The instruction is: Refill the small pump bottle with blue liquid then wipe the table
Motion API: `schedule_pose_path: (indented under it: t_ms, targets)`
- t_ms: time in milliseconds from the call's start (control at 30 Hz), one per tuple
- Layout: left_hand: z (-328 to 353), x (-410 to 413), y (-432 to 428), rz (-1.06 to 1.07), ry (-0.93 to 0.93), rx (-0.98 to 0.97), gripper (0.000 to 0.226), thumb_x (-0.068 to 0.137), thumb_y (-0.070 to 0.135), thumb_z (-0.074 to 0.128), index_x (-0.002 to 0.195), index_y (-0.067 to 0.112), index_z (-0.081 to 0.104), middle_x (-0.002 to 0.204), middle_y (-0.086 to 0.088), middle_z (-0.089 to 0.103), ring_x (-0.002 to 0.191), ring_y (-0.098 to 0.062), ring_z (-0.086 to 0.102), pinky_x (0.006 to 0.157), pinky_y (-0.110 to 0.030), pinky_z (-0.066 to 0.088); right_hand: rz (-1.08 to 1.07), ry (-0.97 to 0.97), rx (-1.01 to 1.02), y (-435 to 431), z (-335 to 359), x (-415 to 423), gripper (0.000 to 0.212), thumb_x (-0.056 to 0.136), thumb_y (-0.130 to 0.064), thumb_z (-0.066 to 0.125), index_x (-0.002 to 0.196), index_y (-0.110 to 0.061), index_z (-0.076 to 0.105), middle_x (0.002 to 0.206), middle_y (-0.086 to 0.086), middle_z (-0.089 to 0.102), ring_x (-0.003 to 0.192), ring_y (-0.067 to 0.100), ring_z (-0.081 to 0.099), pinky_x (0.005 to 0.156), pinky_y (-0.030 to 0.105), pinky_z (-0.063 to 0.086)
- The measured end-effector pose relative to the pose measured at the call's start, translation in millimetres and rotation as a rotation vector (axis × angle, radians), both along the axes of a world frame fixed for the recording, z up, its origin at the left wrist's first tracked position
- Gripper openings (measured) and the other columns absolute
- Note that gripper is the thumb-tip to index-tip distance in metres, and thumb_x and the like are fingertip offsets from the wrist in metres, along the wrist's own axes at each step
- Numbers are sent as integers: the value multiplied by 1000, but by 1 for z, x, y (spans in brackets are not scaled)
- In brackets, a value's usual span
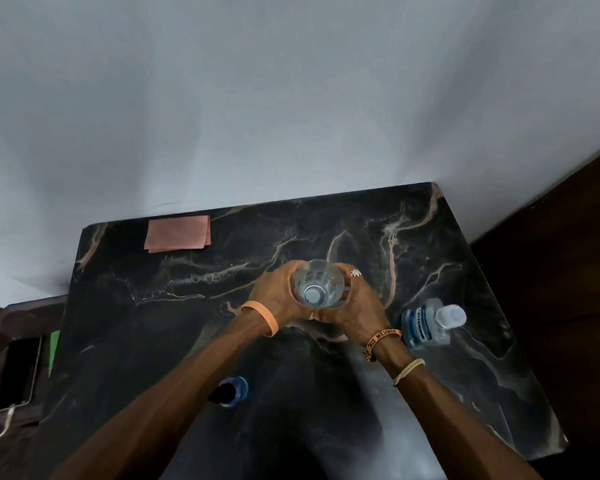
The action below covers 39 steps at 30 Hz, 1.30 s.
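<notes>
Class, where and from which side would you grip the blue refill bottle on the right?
Grip the blue refill bottle round its labelled body, below the clear cap, coming from its left: it seems upright, and the right hand is nearest there.

Dim, cool light; soft overall focus. Pale glare sheen on the worktop (371, 403) near the front edge, soft shadows on the wall (291, 98). Wide-angle bending at frame edges; corners dark.

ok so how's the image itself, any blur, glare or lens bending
Head view: dim, even light; the wide-angle lens splays the table edges; everything is slightly soft, so the blue bottle label barely reads; a pale sheen lies on the table's near half.
</notes>
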<state>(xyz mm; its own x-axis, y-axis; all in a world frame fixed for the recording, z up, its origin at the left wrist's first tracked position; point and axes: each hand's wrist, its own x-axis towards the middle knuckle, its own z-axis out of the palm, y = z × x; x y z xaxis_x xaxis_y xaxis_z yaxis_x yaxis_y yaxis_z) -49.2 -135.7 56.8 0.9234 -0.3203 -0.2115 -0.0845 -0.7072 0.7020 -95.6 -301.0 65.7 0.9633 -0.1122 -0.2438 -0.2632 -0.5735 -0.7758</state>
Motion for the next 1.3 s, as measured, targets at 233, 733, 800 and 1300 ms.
schedule_pose_path:
  t_ms: [233,733,800,1300]
  targets:
    - [0,54,-3,97,6,-55,71,56,48,88,118,32,55,107,8,68,97,-14,64,91,-34,52,33,-93,-40,1,-7,63,64,62,-33,87,118,-29,54,108,-5,65,97,14,63,83,32,54]
    - [-20,187,-17,180,1,-38,86,47,33,95,122,18,54,117,-2,66,104,-22,62,92,-40,52,22,-78,-59,0,-31,210,90,49,-32,95,126,-17,52,117,0,64,104,19,62,89,34,54]
    - [-24,196,-18,185,4,-30,90,47,34,95,125,17,53,120,-3,64,105,-23,61,93,-38,51,21,-52,-77,-2,-32,220,89,49,-32,95,126,-16,52,118,2,65,104,20,62,87,30,53]
    - [-47,178,-8,217,100,99,107,62,17,84,148,14,21,132,-12,57,116,-33,57,95,-39,50,-21,51,-138,-6,-49,210,109,64,-16,86,152,-13,21,147,9,43,135,26,41,108,37,40]
